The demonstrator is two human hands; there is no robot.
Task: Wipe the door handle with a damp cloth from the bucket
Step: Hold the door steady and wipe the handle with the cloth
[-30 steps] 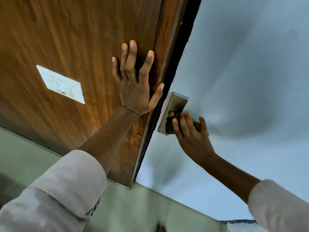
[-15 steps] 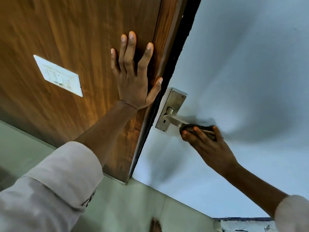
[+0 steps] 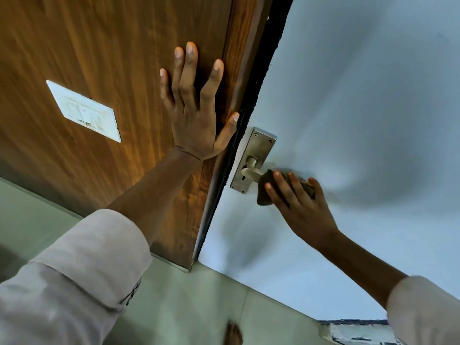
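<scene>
A metal door handle [image 3: 252, 170] on a steel backplate [image 3: 258, 148] sits at the left edge of a pale blue-grey door [image 3: 361, 95]. My right hand [image 3: 298, 205] is wrapped around the lever with a dark brown cloth [image 3: 265, 189] pressed against it; most of the lever is hidden under cloth and fingers. My left hand [image 3: 194, 113] lies flat, fingers spread, on the brown wooden panel [image 3: 112, 46] beside the door edge. No bucket is in view.
A white switch plate [image 3: 83, 110] is set in the wooden panel to the left. Pale green floor tiles [image 3: 186, 307] lie below. A dark gap [image 3: 249, 108] runs between panel and door. A foot tip [image 3: 234, 333] shows at the bottom.
My right hand with the cloth slid out along the lever away from the backplate, then back a little towards it. My left hand stays pressed on the wood.
</scene>
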